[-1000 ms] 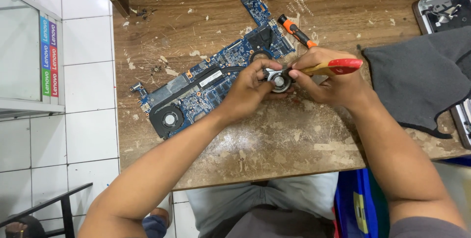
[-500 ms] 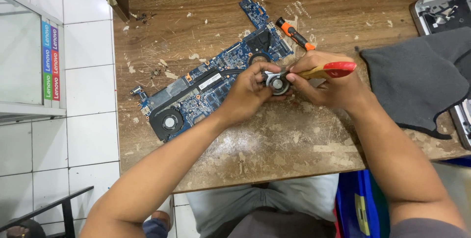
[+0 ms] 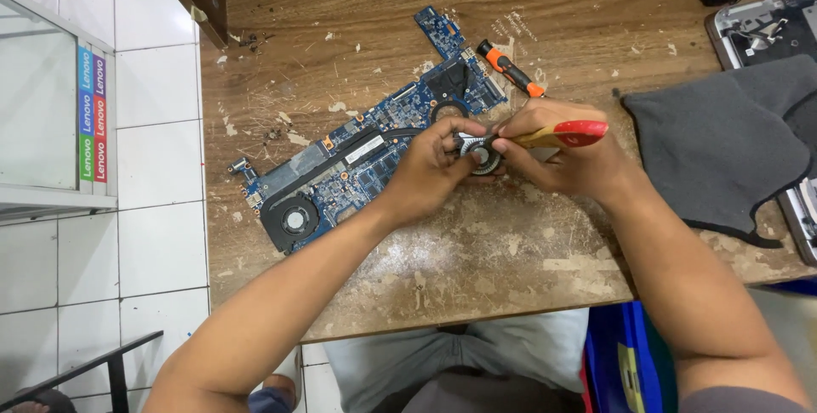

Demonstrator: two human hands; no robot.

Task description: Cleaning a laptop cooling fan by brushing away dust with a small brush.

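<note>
1. Head view: the left hand [image 3: 434, 166] curls around a small round cooling fan [image 3: 482, 151], thumb and fingers closed on its left rim. It holds the fan over the right end of the blue circuit board [image 3: 357, 162].
2. The right hand [image 3: 566, 158] is closed around a wooden-handled tool with a red end [image 3: 562, 134]. The tool's long axis runs almost left to right. Its red end points right and slightly far, and its working end points left onto the fan. Whether it is a brush or a driver cannot be told.
3. The board lies on the worn wooden table [image 3: 511, 268]. Its long axis runs diagonally from near-left to far-right. A second fan [image 3: 294, 219] sits at its near-left end.
4. An orange-and-black screwdriver [image 3: 509, 68] lies just beyond the hands, pointing from far-left to near-right.
5. A grey cloth [image 3: 723, 145] lies to the right, partly covering an opened laptop shell [image 3: 766, 30].
</note>
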